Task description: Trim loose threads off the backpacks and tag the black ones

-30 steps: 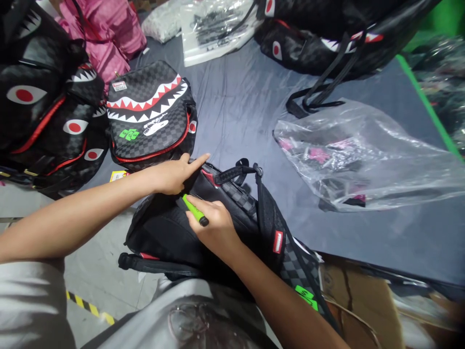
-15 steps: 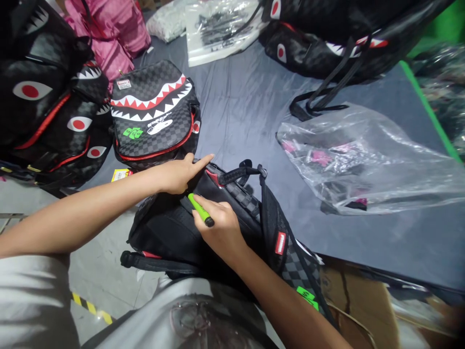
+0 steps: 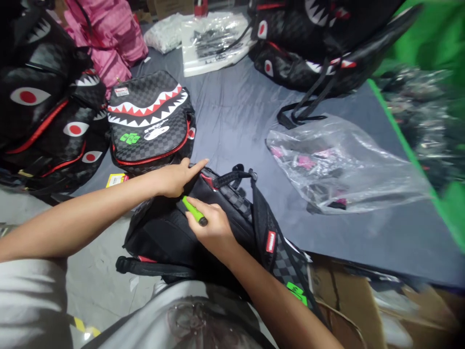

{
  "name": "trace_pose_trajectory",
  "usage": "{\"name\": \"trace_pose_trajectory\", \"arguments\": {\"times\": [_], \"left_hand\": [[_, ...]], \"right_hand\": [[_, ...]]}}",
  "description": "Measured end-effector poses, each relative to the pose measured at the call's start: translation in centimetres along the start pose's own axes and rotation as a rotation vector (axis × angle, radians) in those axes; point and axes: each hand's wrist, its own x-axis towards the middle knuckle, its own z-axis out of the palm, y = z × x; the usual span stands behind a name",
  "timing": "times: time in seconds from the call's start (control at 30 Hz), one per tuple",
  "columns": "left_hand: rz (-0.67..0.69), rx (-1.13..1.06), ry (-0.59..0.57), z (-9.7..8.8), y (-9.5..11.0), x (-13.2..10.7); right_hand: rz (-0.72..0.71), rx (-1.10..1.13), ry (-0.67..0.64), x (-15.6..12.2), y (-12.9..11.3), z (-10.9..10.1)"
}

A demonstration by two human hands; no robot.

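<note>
A black backpack (image 3: 163, 232) with grey checkered panels leans over the table's near edge, against my body. My left hand (image 3: 174, 179) is at its upper edge, thumb and index finger stretched out and the other fingers curled on the black fabric; their tips are hidden. Just below it, my right hand (image 3: 212, 223) grips a bright green marker (image 3: 194, 211) with a black end. The marker's front end points toward the fabric under my left hand; whether it touches is unclear. Beyond my left hand lies a small checkered bag (image 3: 148, 138) with a shark-mouth print.
Black shark-print backpacks (image 3: 39, 97) pile up at left, with pink bags (image 3: 109, 34) behind. A clear plastic bag (image 3: 348, 169) lies on the grey table (image 3: 232, 131), right. More black backpacks (image 3: 290, 63) and a white plastic package (image 3: 214, 43) stand at the back. Cardboard (image 3: 348, 300) sits below.
The view has shifted slightly, so the table items appear a little further left. Both hands keep nearly the same place on the backpack, with the marker still in my right hand.
</note>
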Motion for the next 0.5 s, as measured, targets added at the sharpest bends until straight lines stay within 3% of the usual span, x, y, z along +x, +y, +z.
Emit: {"name": "trace_pose_trajectory", "arguments": {"times": [0.2, 0.3, 0.33, 0.4, 0.5], "left_hand": [[0.046, 0.017, 0.054, 0.7, -0.9, 0.1], [0.057, -0.001, 0.070, 1.0, -1.4, 0.5], [0.061, -0.014, 0.076, 1.1, -1.5, 0.5], [0.066, -0.045, 0.093, 1.2, -1.7, 0.4], [0.062, -0.076, 0.110, 1.4, -1.8, 0.2]], "right_hand": [[0.042, 0.118, -0.074, 0.7, -0.7, 0.0], [0.079, 0.215, -0.086, 0.2, -1.4, -2.2], [0.062, 0.223, -0.033, -0.4, -1.7, -3.6], [-0.007, 0.169, 0.194, -2.4, -1.5, -7.2], [0.010, -0.036, 0.734, -5.5, 2.0, -14.3]]}}
